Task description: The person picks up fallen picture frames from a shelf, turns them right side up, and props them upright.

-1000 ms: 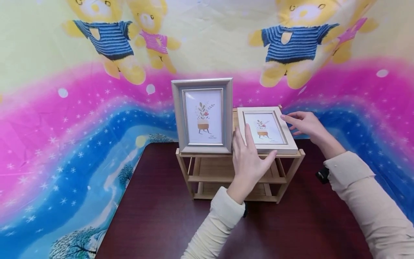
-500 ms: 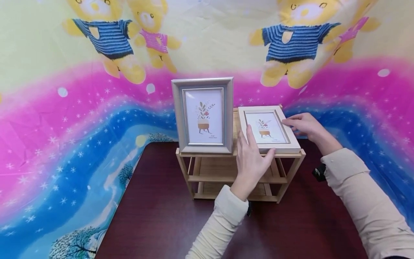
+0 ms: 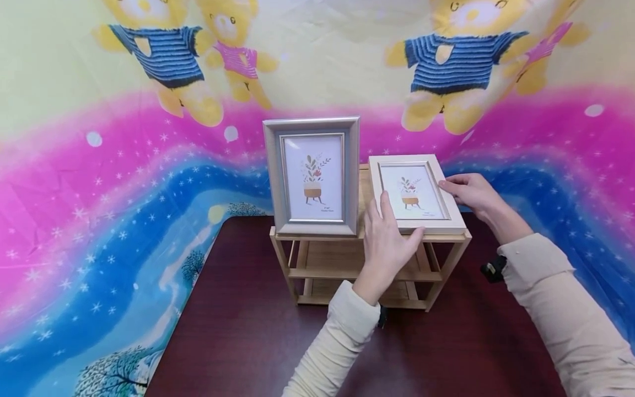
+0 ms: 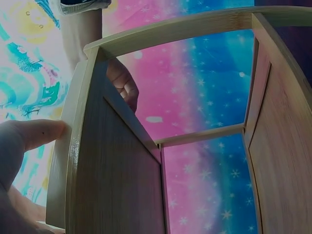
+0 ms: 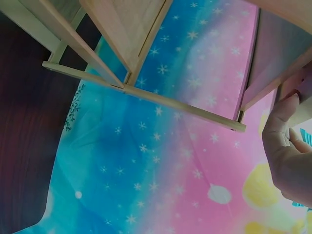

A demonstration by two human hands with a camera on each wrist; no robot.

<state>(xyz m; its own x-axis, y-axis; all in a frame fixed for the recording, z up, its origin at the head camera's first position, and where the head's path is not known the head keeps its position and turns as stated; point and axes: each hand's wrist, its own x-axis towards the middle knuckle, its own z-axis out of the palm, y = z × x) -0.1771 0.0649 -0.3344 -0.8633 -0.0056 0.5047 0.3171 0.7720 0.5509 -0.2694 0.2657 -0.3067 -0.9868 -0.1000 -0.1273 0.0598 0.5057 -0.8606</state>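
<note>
A cream picture frame (image 3: 451, 225) with a plant print lies face up on the right part of the wooden rack's (image 3: 342, 274) top shelf. My left hand (image 3: 388, 242) holds its near left corner, thumb at the front edge and fingers along the left side. In the left wrist view that thumb (image 4: 41, 133) presses the frame's edge. My right hand (image 3: 473, 196) grips the right side, thumb over the edge; its curled fingers show in the right wrist view, beside the frame. A larger silver-grey picture frame (image 3: 275, 176) with a similar print stands upright on the shelf's left part.
The rack stands on a dark red-brown table (image 3: 238, 320), with lower shelves under its top. A bright cloth backdrop (image 3: 317, 66) printed with teddy bears hangs close behind the rack and down past the table's left edge.
The cream frame has shifted slightly right, and its far edge sits higher in view. Both hands stay at it; the right thumb now overlaps its edge. The silver-grey frame has stayed put.
</note>
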